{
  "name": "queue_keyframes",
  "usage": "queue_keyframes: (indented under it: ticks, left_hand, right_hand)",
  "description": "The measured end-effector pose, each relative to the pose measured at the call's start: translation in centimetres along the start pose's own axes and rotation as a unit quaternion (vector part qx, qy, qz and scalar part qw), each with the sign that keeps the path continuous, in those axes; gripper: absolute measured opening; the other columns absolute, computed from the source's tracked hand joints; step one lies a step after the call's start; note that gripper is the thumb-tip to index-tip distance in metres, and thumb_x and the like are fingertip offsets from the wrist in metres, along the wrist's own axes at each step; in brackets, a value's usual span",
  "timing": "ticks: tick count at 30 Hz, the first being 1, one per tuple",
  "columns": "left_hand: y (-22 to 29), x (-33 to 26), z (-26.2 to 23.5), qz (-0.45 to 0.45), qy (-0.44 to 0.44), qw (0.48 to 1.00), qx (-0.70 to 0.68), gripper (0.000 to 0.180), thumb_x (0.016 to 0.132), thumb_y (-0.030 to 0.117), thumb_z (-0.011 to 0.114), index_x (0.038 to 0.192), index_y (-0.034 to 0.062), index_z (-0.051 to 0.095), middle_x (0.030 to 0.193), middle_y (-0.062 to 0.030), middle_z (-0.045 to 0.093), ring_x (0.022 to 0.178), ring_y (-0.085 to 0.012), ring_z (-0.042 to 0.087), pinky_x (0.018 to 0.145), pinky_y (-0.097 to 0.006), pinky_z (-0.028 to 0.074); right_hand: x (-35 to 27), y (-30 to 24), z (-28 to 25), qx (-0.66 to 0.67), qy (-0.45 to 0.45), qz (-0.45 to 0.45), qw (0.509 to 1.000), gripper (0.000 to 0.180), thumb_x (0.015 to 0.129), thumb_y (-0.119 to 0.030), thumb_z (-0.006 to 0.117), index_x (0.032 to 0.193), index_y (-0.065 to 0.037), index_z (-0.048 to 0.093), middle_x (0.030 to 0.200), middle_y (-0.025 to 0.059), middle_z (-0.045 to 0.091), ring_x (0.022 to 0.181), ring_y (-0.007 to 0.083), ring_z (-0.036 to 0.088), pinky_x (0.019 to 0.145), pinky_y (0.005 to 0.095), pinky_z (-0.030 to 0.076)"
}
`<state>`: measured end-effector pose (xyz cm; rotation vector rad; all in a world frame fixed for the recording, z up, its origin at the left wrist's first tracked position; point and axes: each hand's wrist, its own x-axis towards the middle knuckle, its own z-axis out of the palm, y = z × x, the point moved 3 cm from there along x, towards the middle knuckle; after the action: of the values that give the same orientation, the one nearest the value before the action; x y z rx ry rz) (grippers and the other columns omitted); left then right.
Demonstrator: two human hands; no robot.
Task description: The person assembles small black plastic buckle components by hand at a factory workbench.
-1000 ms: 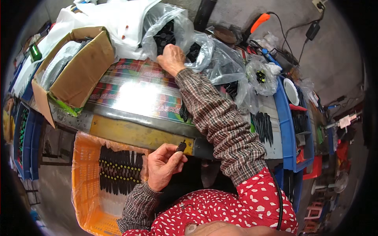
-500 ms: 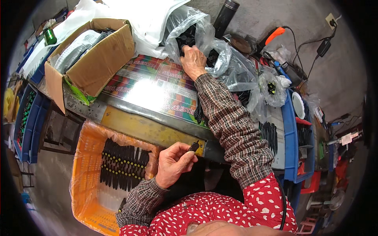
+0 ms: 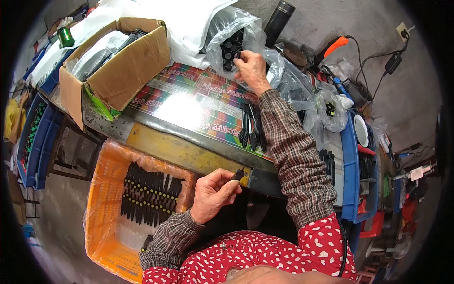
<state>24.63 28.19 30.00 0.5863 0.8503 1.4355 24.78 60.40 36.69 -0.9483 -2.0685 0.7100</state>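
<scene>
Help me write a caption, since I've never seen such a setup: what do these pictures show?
There is no machine here, just a person's two bare hands. The view comes from a fisheye camera on the person's head, looking down, so straight edges bend. The left hand pinches a small black part with a thin pin on it. The right hand is at the mouth of a clear plastic bag with dark pieces inside; whether it grips one is hard to tell. On the bench are also a cardboard box and some slim black pieces. Beside the left forearm, an orange basket holds rows of yellow-dotted black pieces.
</scene>
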Motion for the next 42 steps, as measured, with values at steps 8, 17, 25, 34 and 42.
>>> queue_keyframes:
  ticks: [8, 17, 25, 34, 42]
  left_hand:
    - [-0.3, -0.9, 0.5, 0.009, -0.007, 1.0, -0.006, 0.011, 0.091, 0.009, 0.058, 0.099, -0.0001, 0.058, 0.078, -0.0047, 0.064, 0.056, -0.0047, 0.053, 0.048, -0.016, 0.041]
    - [-1.7, -2.2, 2.3, -0.041, -0.013, 0.999, -0.026, 0.012, 0.091, 0.008, 0.057, 0.099, -0.0008, 0.059, 0.076, -0.0073, 0.063, 0.053, -0.008, 0.052, 0.042, -0.017, 0.035]
    - [-3.4, -3.5, 5.0, -0.088, -0.044, 0.995, -0.016, 0.012, 0.091, 0.01, 0.057, 0.098, -0.0001, 0.059, 0.076, -0.0069, 0.063, 0.053, -0.0077, 0.052, 0.042, -0.017, 0.034]
    - [-6.1, -4.7, 7.5, -0.126, -0.068, 0.99, -0.014, 0.013, 0.091, 0.009, 0.057, 0.1, -0.0002, 0.059, 0.077, -0.0082, 0.064, 0.053, -0.0082, 0.052, 0.043, -0.018, 0.035]
    - [-7.1, -4.8, 9.4, -0.134, -0.092, 0.987, -0.005, 0.013, 0.091, 0.008, 0.057, 0.1, -0.0013, 0.059, 0.077, -0.0089, 0.064, 0.053, -0.0092, 0.053, 0.044, -0.019, 0.037]
  right_hand:
    - [-8.0, -6.2, -5.4, 0.251, -0.118, 0.075, 0.958, 0.018, 0.085, -0.009, 0.061, 0.094, 0.006, 0.059, 0.071, 0.0079, 0.063, 0.05, 0.0133, 0.063, 0.04, 0.0229, 0.048]
    - [-21.4, -7.8, -10.9, 0.299, -0.12, 0.184, 0.929, 0.016, 0.087, -0.012, 0.064, 0.09, 0.003, 0.061, 0.069, 0.003, 0.06, 0.049, 0.0091, 0.058, 0.043, 0.0209, 0.046]
    - [-28.8, -6.2, -12.7, 0.36, -0.083, 0.242, 0.897, 0.018, 0.088, -0.013, 0.064, 0.09, 0.004, 0.06, 0.067, 0.0038, 0.059, 0.048, 0.0094, 0.057, 0.042, 0.0198, 0.047]
    - [-33.5, -5.0, -14.4, 0.388, -0.038, 0.251, 0.886, 0.015, 0.087, -0.008, 0.064, 0.094, 0.004, 0.058, 0.07, 0.0042, 0.059, 0.05, 0.0088, 0.057, 0.044, 0.0198, 0.048]
    - [-36.2, -4.1, -15.1, 0.415, -0.027, 0.258, 0.872, 0.016, 0.088, -0.01, 0.063, 0.094, 0.004, 0.058, 0.074, 0.0057, 0.06, 0.054, 0.0099, 0.059, 0.048, 0.0199, 0.05]
